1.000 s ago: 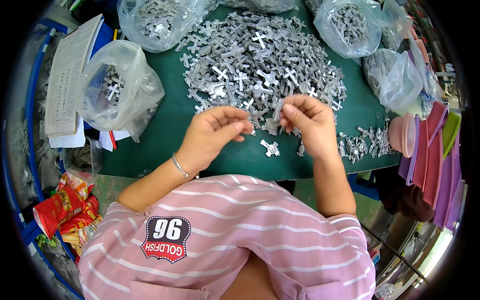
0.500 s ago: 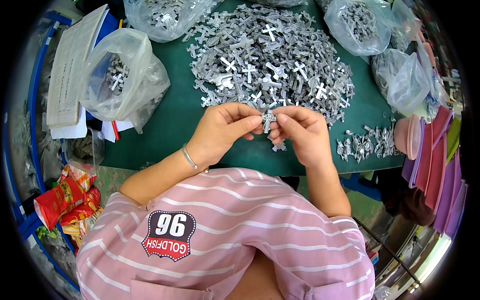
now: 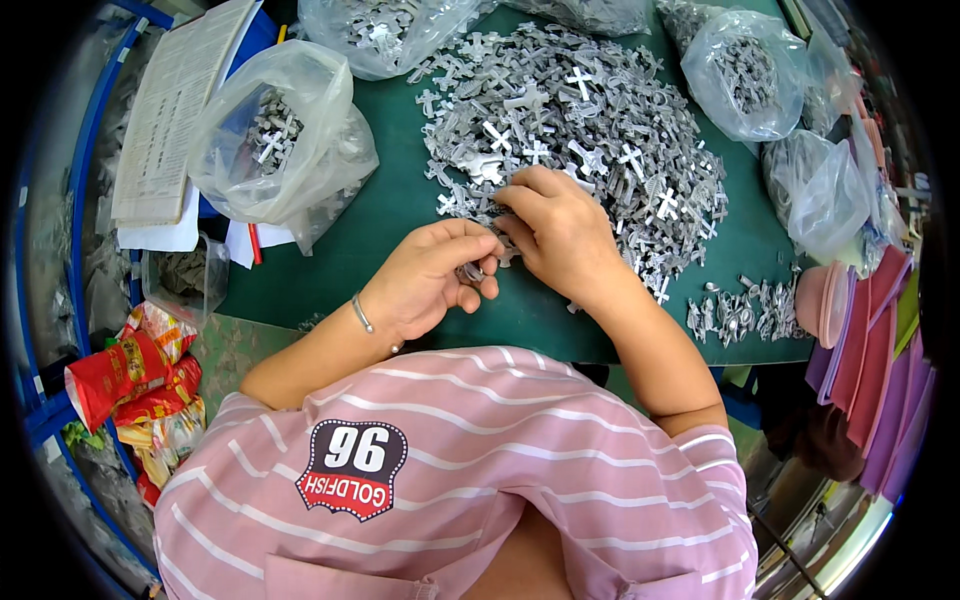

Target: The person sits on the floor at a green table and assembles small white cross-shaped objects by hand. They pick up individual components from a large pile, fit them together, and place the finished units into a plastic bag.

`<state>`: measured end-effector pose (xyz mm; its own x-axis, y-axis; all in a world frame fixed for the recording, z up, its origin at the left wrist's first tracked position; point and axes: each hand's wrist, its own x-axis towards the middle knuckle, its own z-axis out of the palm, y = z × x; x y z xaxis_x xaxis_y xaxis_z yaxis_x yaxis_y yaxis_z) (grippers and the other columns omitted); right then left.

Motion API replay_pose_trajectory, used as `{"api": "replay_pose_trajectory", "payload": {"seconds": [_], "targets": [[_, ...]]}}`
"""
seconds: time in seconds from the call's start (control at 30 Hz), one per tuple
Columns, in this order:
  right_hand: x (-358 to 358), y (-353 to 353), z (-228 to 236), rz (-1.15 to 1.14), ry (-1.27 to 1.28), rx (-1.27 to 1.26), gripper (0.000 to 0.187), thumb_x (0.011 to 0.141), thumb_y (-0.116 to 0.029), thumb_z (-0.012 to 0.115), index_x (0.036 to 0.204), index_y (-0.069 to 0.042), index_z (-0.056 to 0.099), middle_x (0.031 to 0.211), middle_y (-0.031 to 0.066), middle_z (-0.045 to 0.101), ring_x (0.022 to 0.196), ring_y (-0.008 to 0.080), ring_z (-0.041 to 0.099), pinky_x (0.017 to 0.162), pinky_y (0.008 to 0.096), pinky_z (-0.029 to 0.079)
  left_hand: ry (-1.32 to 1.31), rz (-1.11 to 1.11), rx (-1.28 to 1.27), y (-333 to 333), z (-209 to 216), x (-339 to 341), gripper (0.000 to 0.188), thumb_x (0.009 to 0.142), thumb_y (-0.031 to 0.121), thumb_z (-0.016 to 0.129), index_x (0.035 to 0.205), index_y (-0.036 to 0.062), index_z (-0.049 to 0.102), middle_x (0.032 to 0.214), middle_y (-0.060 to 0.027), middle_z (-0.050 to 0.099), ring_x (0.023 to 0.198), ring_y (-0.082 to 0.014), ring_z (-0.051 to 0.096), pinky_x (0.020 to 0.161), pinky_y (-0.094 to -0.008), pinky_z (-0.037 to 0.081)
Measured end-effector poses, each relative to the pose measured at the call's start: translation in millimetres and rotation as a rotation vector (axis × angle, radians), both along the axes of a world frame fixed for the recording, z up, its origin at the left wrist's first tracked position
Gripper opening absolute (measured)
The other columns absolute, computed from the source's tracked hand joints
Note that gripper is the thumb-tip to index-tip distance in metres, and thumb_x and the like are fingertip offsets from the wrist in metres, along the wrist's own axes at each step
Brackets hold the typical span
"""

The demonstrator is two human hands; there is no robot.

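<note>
Left hand point(image 3: 418, 278): fingers curled, thumb folded over them, small grey metal piece point(image 3: 470, 271) pinched between thumb and fingers; mostly covered, so can't tell its exact shape. Right hand point(image 3: 568, 232): just right of and slightly beyond the left, fingers bent, tips close together at the near edge of the metal cross pile point(image 3: 640, 125). Can't tell if it has hold of a piece. Pile sits on the green bench point(image 3: 385, 205), directly beyond the right hand. Right of the right hand: loose cluster of small metal parts point(image 3: 745, 312), pink tub point(image 3: 812, 300) next to it. Beyond and left of the left hand: open clear plastic bag point(image 3: 325, 110) with more crosses inside. Metal bracelet point(image 3: 361, 312) on left wrist.
</note>
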<state>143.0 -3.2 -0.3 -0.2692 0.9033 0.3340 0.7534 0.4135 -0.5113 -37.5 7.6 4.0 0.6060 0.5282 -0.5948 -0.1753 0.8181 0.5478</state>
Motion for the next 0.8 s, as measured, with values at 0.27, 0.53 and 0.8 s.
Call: {"api": "replay_pose_trajectory", "payload": {"seconds": [0.27,0.53,0.8], "targets": [[-7.3,3.7,3.4,-0.004,-0.012,-0.022,0.016,0.069,-0.013,0.068,0.080,-0.006,0.059,0.072,0.0078,0.053,0.070,0.0267,0.055,0.061,0.0360,0.046,0.029,0.157,0.161,12.0,-3.7,-15.7,0.013,0.087,0.014,0.054,0.089,0.0011,0.054,0.076,-0.0050,0.055,0.064,-0.0140,0.057,0.047,-0.0218,0.043],[-14.5,8.8,-9.0,-0.082,0.088,-0.122,0.011,0.069,-0.001,0.063,0.076,-0.003,0.054,0.074,0.0124,0.053,0.068,0.0329,0.056,0.058,0.0407,0.047,0.069,0.204,0.195,12.0,-2.5,-20.9,0.012,0.087,0.012,0.054,0.090,0.0009,0.054,0.078,-0.0049,0.055,0.065,-0.0135,0.057,0.049,-0.0217,0.045],[-28.9,-0.5,-2.4,-0.080,-0.072,-0.093,0.025,0.065,-0.009,0.069,0.080,-0.003,0.051,0.079,0.0113,0.050,0.074,0.0298,0.053,0.062,0.0379,0.045,0.054,0.215,0.221,13.4,-7.5,-22.9,0.012,0.086,0.011,0.055,0.092,0.0010,0.055,0.077,-0.0058,0.056,0.066,-0.0135,0.058,0.049,-0.0217,0.045]]}}
